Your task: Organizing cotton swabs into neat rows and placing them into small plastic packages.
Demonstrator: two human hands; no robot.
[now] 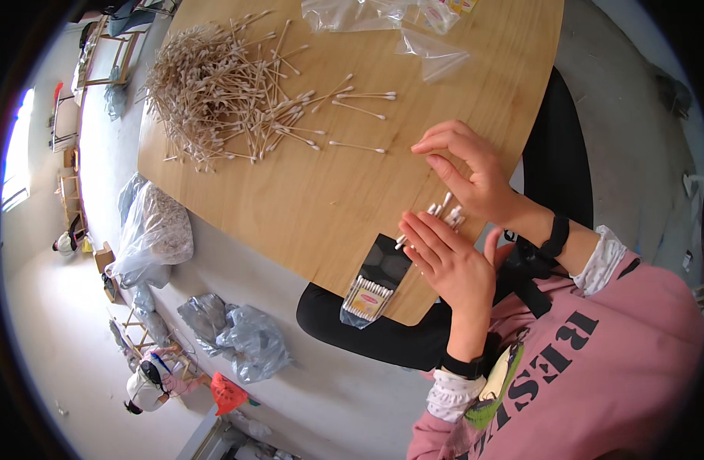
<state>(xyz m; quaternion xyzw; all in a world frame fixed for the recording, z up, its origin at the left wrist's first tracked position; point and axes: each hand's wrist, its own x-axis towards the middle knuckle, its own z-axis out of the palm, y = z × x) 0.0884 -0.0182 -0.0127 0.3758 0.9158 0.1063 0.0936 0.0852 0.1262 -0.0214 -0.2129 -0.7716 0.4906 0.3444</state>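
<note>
Wooden-stemmed cotton swabs [444,211], a small white-tipped bundle, are pinched between two hands: the left hand [448,261] and right hand [467,172], near the tabletop's [306,199] right edge; one filled packet [367,295] lies nearby.

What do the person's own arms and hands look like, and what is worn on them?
Both hands are bare, with no gloves or rings visible. The left hand and right hand come out of pink sleeves with white patterned cuffs showing underneath. A black band sits on the right wrist, and another black band on the left wrist.
</note>
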